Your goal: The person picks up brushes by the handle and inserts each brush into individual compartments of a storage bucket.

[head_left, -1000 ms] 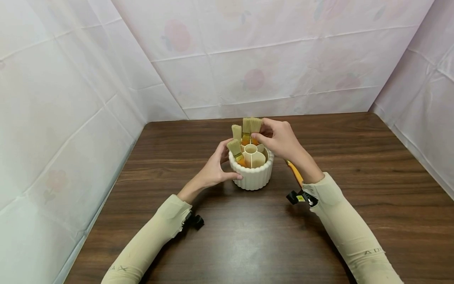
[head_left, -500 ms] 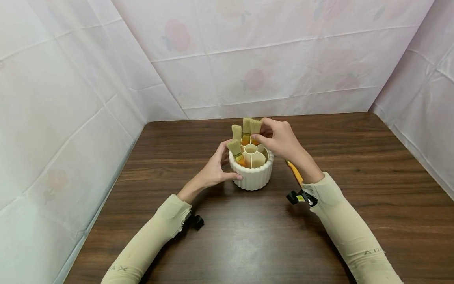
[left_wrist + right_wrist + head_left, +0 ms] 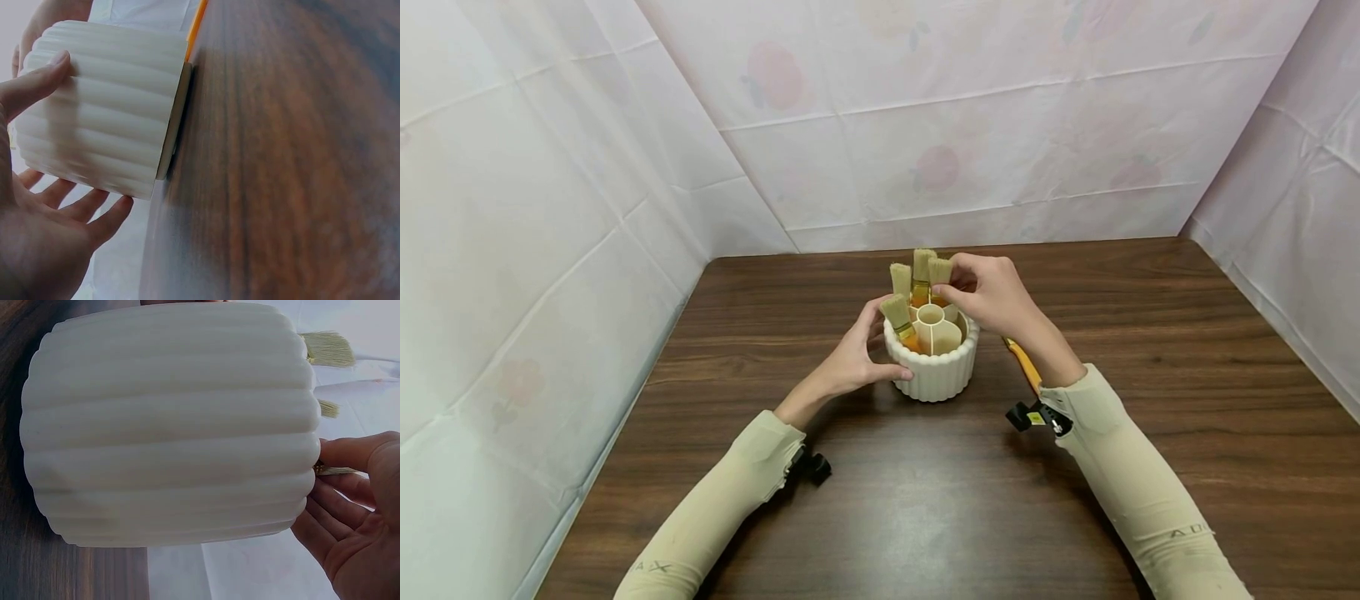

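Standing near the middle of the dark wood tabletop (image 3: 925, 500) is a white ribbed holder (image 3: 934, 367), round, with an inner central tube and radial dividers making several compartments. Left hand (image 3: 850, 358) wraps the holder's left side: thumb lies across the front wall, fingers (image 3: 81, 209) spread loosely round the far side, touching the ribs, as the left wrist view confirms. Right hand (image 3: 992, 293) sits over the holder's back right rim, thumb and forefinger pinching the bristle end of a brush (image 3: 940, 273) that stands upright in a rear compartment. Right wrist view shows the remaining fingers (image 3: 337, 512) relaxed and slightly curled just beside the holder's wall, with bristle tips poking past the rim.

Three more brushes in the holder, handles down, bristles up:
- one brush (image 3: 921, 267) upright, just left of the pinched one, nearly touching it;
- one (image 3: 900, 279) further left, upright, at the back left;
- one (image 3: 897, 315) tilted outward in the front left compartment, close to the left thumb.

Orange handles and gold ferrules show below the bristles. Front right compartments and central tube show only their pale inner walls.

Another orange handle (image 3: 1022, 367) lies flat on the tabletop just right of the holder, partly hidden under the right wrist.

Pale sheeting (image 3: 962, 125) with a faint fruit print encloses the tabletop on three sides.
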